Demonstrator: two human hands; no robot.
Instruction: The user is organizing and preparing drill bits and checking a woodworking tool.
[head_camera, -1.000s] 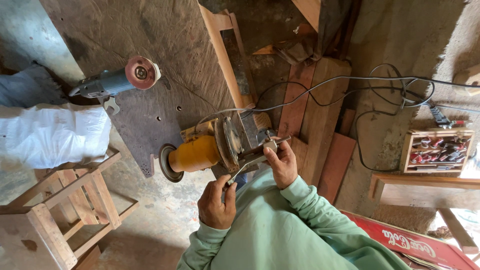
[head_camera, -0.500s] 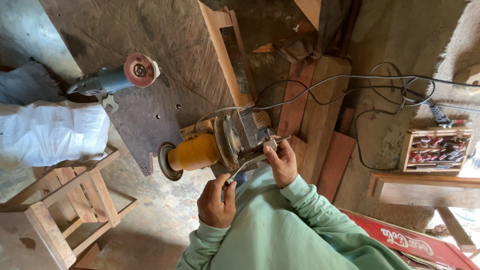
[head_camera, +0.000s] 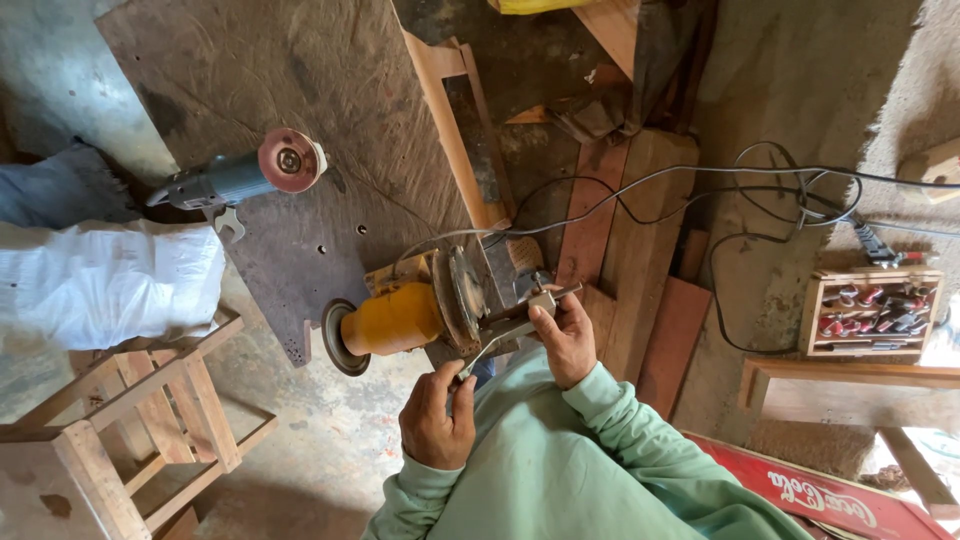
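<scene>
Currently left hand (head_camera: 437, 420) grips wrench (head_camera: 497, 340) handle, right hand (head_camera: 566, 335) clamped on yellow router (head_camera: 410, 315) base.

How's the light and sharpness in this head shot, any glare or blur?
Head view: soft daylight, even over the hands, left hand and right hand, and the yellow power tool; bright overexposure at the right edge beside the bit box; edges bend slightly, wide lens; no motion blur.

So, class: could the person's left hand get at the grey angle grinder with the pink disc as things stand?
Probably not without leaning: the left hand grips a spanner at the yellow power tool, and the angle grinder lies well beyond it on the dark board.
</scene>
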